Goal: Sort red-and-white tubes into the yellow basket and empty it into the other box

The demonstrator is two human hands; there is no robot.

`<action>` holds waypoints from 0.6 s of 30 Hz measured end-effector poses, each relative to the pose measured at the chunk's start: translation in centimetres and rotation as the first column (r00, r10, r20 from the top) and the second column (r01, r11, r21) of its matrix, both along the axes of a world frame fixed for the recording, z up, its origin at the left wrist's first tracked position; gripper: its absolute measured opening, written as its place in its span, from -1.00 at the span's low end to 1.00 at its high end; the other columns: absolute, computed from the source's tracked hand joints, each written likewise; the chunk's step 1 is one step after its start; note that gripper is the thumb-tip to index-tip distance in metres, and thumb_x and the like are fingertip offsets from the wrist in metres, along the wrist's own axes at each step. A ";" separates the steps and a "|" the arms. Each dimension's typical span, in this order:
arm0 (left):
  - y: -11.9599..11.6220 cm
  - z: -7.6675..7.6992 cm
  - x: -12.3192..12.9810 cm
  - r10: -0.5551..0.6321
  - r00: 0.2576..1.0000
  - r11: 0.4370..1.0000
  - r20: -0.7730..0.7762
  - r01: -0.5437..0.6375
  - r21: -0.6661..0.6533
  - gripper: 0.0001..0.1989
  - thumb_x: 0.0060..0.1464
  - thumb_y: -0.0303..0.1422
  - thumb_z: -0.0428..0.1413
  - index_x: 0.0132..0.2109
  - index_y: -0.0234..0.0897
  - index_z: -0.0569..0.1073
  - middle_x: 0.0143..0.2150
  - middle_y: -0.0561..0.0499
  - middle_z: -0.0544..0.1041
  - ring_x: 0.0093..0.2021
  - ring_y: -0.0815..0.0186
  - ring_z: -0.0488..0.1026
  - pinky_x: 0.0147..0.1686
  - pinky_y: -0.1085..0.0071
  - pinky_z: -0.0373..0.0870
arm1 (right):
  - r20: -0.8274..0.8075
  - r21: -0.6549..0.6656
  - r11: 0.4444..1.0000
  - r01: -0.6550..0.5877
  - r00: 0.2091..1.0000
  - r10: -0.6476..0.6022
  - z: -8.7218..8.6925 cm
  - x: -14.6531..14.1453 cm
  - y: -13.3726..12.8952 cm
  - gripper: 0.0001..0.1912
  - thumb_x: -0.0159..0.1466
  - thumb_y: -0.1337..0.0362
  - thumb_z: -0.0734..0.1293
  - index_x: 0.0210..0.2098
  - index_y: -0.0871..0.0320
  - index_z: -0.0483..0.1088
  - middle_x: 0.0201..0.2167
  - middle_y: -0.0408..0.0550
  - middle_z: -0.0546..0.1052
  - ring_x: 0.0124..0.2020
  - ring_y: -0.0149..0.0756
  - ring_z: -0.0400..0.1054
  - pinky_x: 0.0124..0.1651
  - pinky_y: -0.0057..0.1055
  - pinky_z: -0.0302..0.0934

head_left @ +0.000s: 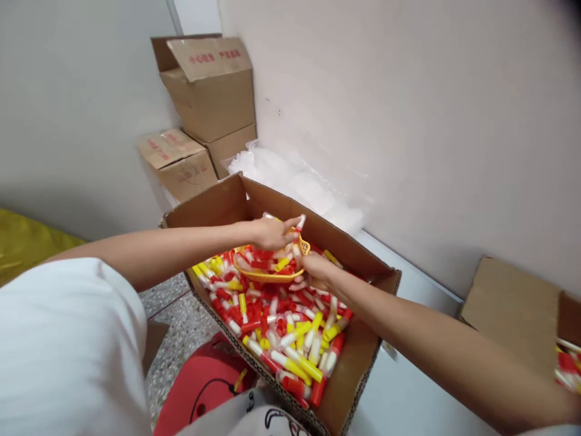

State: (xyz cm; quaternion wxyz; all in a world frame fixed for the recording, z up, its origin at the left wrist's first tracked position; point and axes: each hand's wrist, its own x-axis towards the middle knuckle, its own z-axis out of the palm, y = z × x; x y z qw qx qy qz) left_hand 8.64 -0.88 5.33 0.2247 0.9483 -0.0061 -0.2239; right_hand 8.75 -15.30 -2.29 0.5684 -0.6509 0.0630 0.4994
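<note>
Pale wall (pixel 408 121), yellow basket (pixel 267 278) in grip of right hand (pixel 319 270), tube (pixel 301 222) in left hand (pixel 274 234)

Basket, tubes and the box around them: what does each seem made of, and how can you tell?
Basket: likely plastic; smooth rim, lattice wall. Tubes: probably plastic, smooth; bright red and yellow, some parts translucent. Box: matte brown corrugated cardboard, ridged cut edges.

Left hand (pixel 273 234) over the yellow basket (pixel 267 278), a red-and-white tube (pixel 300 223) at its fingertips, right hand (pixel 319 272) at the basket's right end! More red, yellow and white tubes (pixel 309 367) crowd the cardboard box (pixel 356 366) around it. Brown cartons (pixel 215 103) stand far left, a clear bag (pixel 295 181) just beyond the box.
</note>
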 end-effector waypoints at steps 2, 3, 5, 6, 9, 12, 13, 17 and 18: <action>0.4 3.7 -0.2 -0.018 0.986 0.996 0.166 0.004 0.087 -0.34 0.15 -0.02 -0.06 0.31 -0.18 0.04 0.00 -0.17 0.50 0.06 -0.03 0.39 0.04 0.16 0.22 | 0.028 0.050 0.999 0.013 0.999 -0.014 1.3 0.0 0.0 -0.78 0.15 0.48 0.19 -0.20 0.23 0.32 -0.65 -0.19 0.44 -0.78 -0.49 0.20 -0.60 -0.35 0.39; 0.6 5.4 -0.5 0.019 0.964 0.998 0.267 -0.037 0.060 -0.35 0.17 -0.03 -0.08 0.31 -0.18 0.02 0.02 -0.15 0.48 0.04 0.01 0.40 0.02 0.19 0.25 | 0.051 0.073 0.997 0.006 0.999 -0.010 1.9 -0.1 -0.1 -0.77 0.12 0.51 0.19 -0.23 0.24 0.32 -0.66 -0.18 0.43 -0.78 -0.47 0.21 -0.62 -0.38 0.37; 0.9 8.3 -1.3 0.167 0.881 0.986 0.443 -0.139 -0.095 -0.42 0.21 -0.08 -0.12 0.29 -0.20 0.02 0.04 -0.11 0.45 -0.06 0.14 0.47 -0.08 0.27 0.32 | 0.105 0.089 0.996 -0.013 0.994 0.003 3.0 -0.2 -0.7 -0.76 0.06 0.54 0.19 -0.28 0.26 0.33 -0.68 -0.16 0.43 -0.77 -0.44 0.23 -0.65 -0.42 0.33; 1.1 9.5 -1.8 0.253 0.826 0.965 0.503 -0.179 -0.192 -0.46 0.23 -0.10 -0.14 0.27 -0.22 0.04 0.04 -0.09 0.43 -0.13 0.20 0.50 -0.14 0.30 0.35 | 0.134 0.085 0.996 -0.020 0.991 0.009 3.5 -0.3 -1.2 -0.77 0.04 0.54 0.19 -0.30 0.27 0.33 -0.69 -0.15 0.43 -0.77 -0.43 0.24 -0.66 -0.42 0.32; 1.9 11.7 -2.8 0.471 0.672 0.869 0.571 -0.242 -0.433 -0.54 0.24 -0.17 -0.13 0.19 -0.29 0.10 -0.01 -0.06 0.43 -0.31 0.33 0.53 -0.28 0.35 0.40 | 0.181 0.064 0.998 -0.015 0.983 0.003 5.1 -0.6 -3.1 -0.81 0.03 0.51 0.21 -0.34 0.25 0.30 -0.72 -0.15 0.40 -0.77 -0.41 0.24 -0.63 -0.36 0.34; 2.3 12.2 -3.0 0.615 0.591 0.769 0.522 -0.305 -0.562 -0.63 0.26 -0.20 -0.15 0.10 -0.34 0.15 -0.05 -0.05 0.45 -0.42 0.42 0.51 -0.32 0.35 0.45 | 0.176 0.132 0.991 0.021 0.983 -0.045 6.6 -1.2 -5.8 -0.84 0.02 0.47 0.23 -0.37 0.21 0.28 -0.72 -0.17 0.40 -0.77 -0.45 0.20 -0.61 -0.34 0.36; 2.3 12.0 -3.0 0.650 0.579 0.739 0.493 -0.329 -0.588 -0.65 0.27 -0.20 -0.16 0.08 -0.34 0.15 -0.07 -0.05 0.46 -0.45 0.45 0.49 -0.32 0.34 0.46 | 0.168 0.179 0.983 0.040 0.983 -0.070 7.1 -1.5 -6.9 -0.84 0.00 0.47 0.23 -0.38 0.21 0.27 -0.73 -0.20 0.39 -0.78 -0.48 0.18 -0.60 -0.35 0.36; 2.6 9.9 -2.9 0.701 0.586 0.686 0.406 -0.401 -0.607 -0.70 0.25 -0.20 -0.13 0.01 -0.30 0.17 -0.18 0.02 0.50 -0.50 0.49 0.46 -0.32 0.30 0.49 | 0.174 0.281 0.945 0.168 0.959 -0.222 8.9 -3.1 -13.3 -0.88 -0.03 0.47 0.22 -0.45 0.21 0.27 -0.80 -0.28 0.27 -0.79 -0.54 0.08 -0.60 -0.44 0.33; 2.7 9.2 -2.9 0.695 0.613 0.690 0.376 -0.421 -0.589 -0.73 0.24 -0.21 -0.09 -0.03 -0.29 0.20 -0.22 0.05 0.50 -0.48 0.48 0.46 -0.34 0.31 0.49 | 0.188 0.276 0.933 0.229 0.939 -0.287 9.3 -3.5 -15.6 -0.90 -0.02 0.47 0.22 -0.47 0.21 0.27 -0.80 -0.29 0.25 -0.79 -0.56 0.05 -0.60 -0.45 0.33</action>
